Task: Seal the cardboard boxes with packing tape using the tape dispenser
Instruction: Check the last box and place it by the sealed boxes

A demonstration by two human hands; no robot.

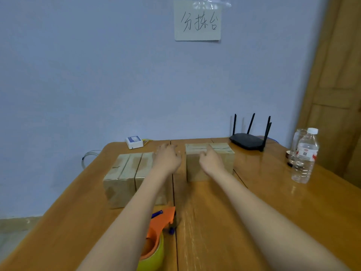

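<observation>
**Both hands at boxes, dispenser idle**

I see the table [254,212], left box [125,178], right box [210,162]. Stiff, probably light; steady by top edges. Dispenser [158,231] lies near me, untouched; grab its handle. Left hand [168,159] relaxed, holding nothing; right hand [212,159] rests on right box, fingers loose.

The wooden table [214,222] carries two cardboard boxes [125,177] [210,163]; an orange tape dispenser [158,229]; router [247,141]; water bottle [304,155]; small white device [134,142].
</observation>
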